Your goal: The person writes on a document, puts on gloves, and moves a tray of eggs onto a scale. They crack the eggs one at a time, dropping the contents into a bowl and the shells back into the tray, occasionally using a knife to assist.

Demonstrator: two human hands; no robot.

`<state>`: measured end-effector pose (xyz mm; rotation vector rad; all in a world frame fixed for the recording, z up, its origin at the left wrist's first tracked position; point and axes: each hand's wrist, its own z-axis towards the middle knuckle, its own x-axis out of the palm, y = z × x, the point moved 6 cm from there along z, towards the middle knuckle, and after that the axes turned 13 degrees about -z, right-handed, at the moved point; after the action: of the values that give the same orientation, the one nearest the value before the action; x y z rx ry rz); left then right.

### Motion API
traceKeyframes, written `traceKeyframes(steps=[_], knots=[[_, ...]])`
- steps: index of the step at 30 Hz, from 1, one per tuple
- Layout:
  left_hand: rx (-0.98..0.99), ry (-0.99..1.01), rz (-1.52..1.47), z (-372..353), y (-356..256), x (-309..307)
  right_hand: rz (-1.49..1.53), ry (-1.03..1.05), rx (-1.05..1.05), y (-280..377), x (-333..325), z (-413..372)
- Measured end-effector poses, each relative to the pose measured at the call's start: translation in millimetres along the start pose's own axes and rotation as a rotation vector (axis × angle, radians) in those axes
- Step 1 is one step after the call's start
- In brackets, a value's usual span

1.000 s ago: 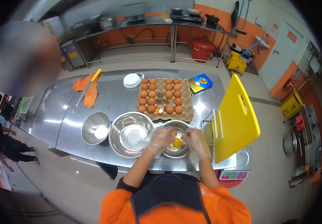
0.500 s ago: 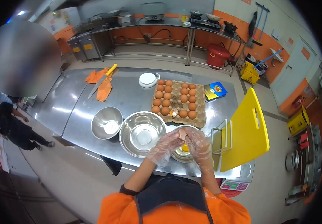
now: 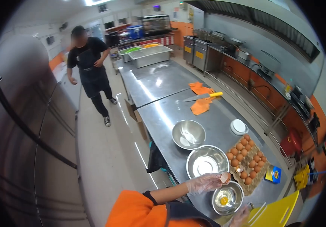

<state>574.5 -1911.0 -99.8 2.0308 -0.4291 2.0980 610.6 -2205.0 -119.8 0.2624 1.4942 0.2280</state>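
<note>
My gloved left hand (image 3: 205,183) holds an eggshell half (image 3: 225,177) above the gap between two steel bowls. The bowl nearest me (image 3: 238,188) has a cracked egg with its yellow yolk (image 3: 224,200) in it. Only part of my gloved right hand (image 3: 240,218) shows at the bottom edge beside that bowl, and what it holds is hidden. A cardboard tray of brown eggs (image 3: 247,159) lies just beyond the bowls, with a broken shell in one cup.
An empty middle bowl (image 3: 207,161) and a smaller bowl (image 3: 188,134) stand along the steel counter (image 3: 159,113). Farther off lie a yellow-handled knife (image 3: 202,97) on orange cloths (image 3: 201,106), a white lid (image 3: 239,126), a blue box (image 3: 273,174) and a yellow cutting board (image 3: 278,213). A person (image 3: 89,72) walks in the aisle.
My head has turned left, so the counter now runs away from me. My hands have parted: the left lifted a shell half out of the bowl, the right dropped to the frame's edge.
</note>
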Motion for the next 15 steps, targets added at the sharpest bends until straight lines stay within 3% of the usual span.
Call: traceKeyframes(steps=[6, 8, 10, 12, 13, 15], knots=[[0.188, -0.122, 0.022, -40.8, -34.0, -6.0, 0.049, 0.224, 0.158, -40.0, 79.2, -6.1], [0.171, -0.165, 0.001, -48.3, -44.3, -10.8, 0.151, 0.247, 0.184, -56.1, 105.7, -14.0], [0.276, -0.354, 0.149, -56.1, -56.7, -30.5, 0.273, 0.256, 0.218, -75.7, 129.8, -28.7], [0.377, -0.170, 0.174, -66.1, -64.4, -30.2, 0.331, 0.224, 0.243, -100.1, 152.5, -47.3], [0.382, -0.227, 0.158, -63.6, -67.2, -22.9, 0.577, 0.312, 0.412, -36.0, 92.3, -54.0], [0.393, -0.280, 0.150, -68.5, -76.3, -3.2, 0.554, 0.364, 0.435, -30.2, 91.5, -61.6]])
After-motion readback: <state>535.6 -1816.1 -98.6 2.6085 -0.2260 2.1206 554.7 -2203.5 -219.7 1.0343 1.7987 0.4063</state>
